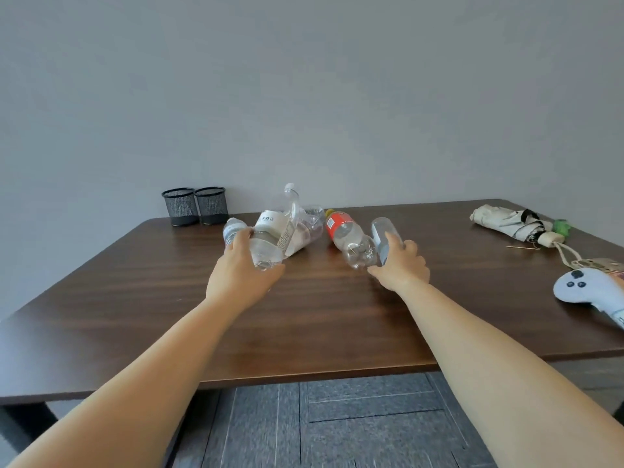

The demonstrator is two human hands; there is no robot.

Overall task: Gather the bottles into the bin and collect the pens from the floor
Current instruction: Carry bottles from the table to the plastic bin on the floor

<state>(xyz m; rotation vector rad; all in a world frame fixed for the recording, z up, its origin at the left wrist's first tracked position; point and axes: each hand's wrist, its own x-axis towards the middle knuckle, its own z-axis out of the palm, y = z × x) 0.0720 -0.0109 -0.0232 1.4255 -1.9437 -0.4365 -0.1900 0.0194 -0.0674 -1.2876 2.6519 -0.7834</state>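
dark wood table (304,315) bearing a cluster of clear plastic bottles lying on their sides toward its far side. left hand (236,275) curls round the base end of the white-labelled bottle (270,231), a smaller bottle (233,231) touching its thumb side; whether that one is also held cannot be told. right hand (401,268) closes its fingers over the grey-labelled bottle (383,231), thumb toward the red-labelled bottle (344,234) just beside it. taking hold with both hands at once probably serves to clear several bottles per trip. crumpled bottles (304,221) lie behind, untouched. neither bin nor pens are in view; the visible strip of carpeted floor (337,417) shows none. two mesh pen cups (196,206) stand at the back, likely the pens' destination
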